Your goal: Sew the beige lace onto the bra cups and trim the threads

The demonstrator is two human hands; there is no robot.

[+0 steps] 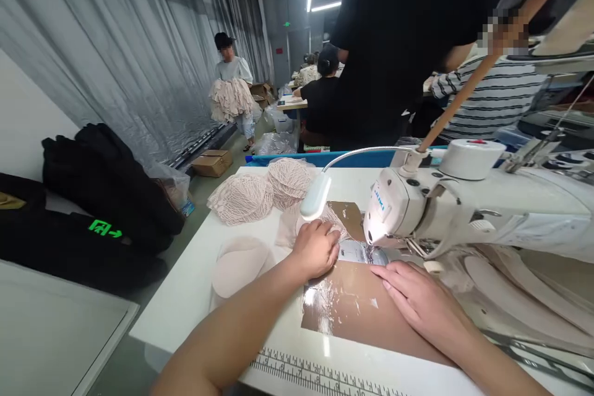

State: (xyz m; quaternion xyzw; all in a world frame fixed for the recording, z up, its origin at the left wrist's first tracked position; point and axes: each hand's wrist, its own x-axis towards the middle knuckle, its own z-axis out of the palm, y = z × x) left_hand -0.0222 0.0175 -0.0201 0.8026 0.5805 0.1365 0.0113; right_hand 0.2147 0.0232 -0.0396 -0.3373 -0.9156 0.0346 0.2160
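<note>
Left grip [318, 249]: fingers bent over the near edge of a sheer beige lace piece [288, 232]; could not tell whether the cloth was pinched or only pressed down. The lace lay beneath and just beyond this grip, left of the needle plate [353, 252].

Right grip [406, 288]: released, fingers extended close together, laid on a shiny brown sheet [343, 312] that covered the tabletop [185, 315] in front of the plate. Fingertips near the needle area; nothing grasped there.

Above and beyond the right grip: white JUKI sewing machine head [394, 204], its light on the needle area. Directly beyond the left grip, a gooseneck lamp [316, 196] hung low over the lace.

Left of and beyond the left grip: two stacks of lace-covered cups, the nearer stack [241, 198] touching or almost touching the farther stack [290, 176]. Left of that same grip, plain beige cup pieces [239, 269] lay on what looked like thin mesh.

Nearer the wearer than both grips, a printed ruler scale [320, 377] ran along the tabletop. Right of the right grip, past the machine's needle end, long curved beige pieces [515, 297] were heaped.

Far beyond the left grip, a person in a black cap [232, 80] stood carrying ruffled beige fabric [229, 99]; a cardboard box [211, 163] sat on the floor nearby.
</note>
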